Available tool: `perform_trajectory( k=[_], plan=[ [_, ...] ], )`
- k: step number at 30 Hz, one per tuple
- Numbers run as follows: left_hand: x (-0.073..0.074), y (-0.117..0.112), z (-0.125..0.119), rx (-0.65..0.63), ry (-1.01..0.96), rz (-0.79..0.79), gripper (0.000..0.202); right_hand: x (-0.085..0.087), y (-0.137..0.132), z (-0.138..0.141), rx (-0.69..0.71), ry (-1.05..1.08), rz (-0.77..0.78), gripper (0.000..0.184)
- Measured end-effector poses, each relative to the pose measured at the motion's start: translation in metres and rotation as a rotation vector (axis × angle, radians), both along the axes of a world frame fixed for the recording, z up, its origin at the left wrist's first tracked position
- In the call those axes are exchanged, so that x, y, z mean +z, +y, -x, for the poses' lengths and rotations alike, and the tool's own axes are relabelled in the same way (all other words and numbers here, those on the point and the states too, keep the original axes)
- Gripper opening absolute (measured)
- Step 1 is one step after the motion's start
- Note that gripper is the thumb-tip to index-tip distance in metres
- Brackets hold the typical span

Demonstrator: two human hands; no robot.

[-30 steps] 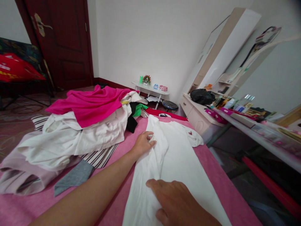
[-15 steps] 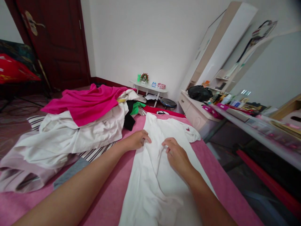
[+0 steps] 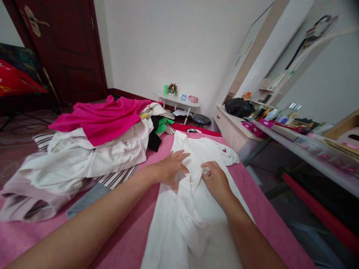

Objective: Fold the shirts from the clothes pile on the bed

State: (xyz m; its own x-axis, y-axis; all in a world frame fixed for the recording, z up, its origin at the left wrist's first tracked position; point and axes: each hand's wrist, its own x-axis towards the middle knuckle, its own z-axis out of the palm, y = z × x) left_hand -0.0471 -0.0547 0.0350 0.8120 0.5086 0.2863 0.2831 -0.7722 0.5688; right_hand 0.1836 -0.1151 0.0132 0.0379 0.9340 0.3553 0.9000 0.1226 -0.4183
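Note:
A white shirt [image 3: 217,201] lies lengthwise before me on the pink bed cover [image 3: 123,231], with a loose, sleeve-like fold [image 3: 190,209] running down its middle. My left hand [image 3: 171,168] rests on the shirt's left edge, fingers spread and pressing lightly on the cloth. Opposite it, my right hand [image 3: 214,179] is closed, thumb and forefinger pinching a raised bit of the same shirt. The shirt's far right corner [image 3: 231,156] is bunched, with a small red mark in it.
To the left is a heap of clothes, with a pink garment [image 3: 106,116] over white ones [image 3: 117,149]. A red garment [image 3: 207,132] lies at the bed's far end. A dressing table [image 3: 235,127] and a cluttered glass-topped table [image 3: 305,149] stand close on the right.
My left hand has spread its fingers and shifted slightly right onto the shirt. My right hand has pinched the cloth and lifted it, so the middle fold sits higher.

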Motion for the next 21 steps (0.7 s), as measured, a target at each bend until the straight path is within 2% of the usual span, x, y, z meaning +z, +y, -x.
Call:
perform_trajectory(
  k=[4,7,10,12,14,18,21],
  plan=[
    [0.019,-0.023,-0.011,-0.098,0.021,-0.076,0.072,0.001,0.003,-0.005,0.036,0.112,0.029,0.028],
    [0.027,-0.039,-0.018,-0.131,0.126,-0.143,0.052,0.002,0.003,-0.007,0.023,0.197,0.082,0.024],
    [0.024,-0.044,-0.022,-0.161,0.163,-0.128,0.029,0.005,0.0,-0.008,0.036,0.286,0.144,0.023],
    [0.017,-0.038,-0.024,-0.161,0.08,-0.038,0.023,0.01,0.0,-0.006,0.059,0.362,0.17,0.023],
    [0.007,-0.028,-0.025,-0.088,-0.089,0.121,0.02,0.017,-0.001,-0.004,0.092,0.467,0.189,0.025],
    [-0.012,-0.005,-0.028,0.223,-0.471,0.479,0.018,0.032,-0.004,0.005,0.115,0.733,0.303,0.05],
    [-0.023,0.004,-0.03,0.365,-0.574,0.558,0.018,0.037,-0.009,0.018,0.174,0.797,0.39,0.061]
  ],
)
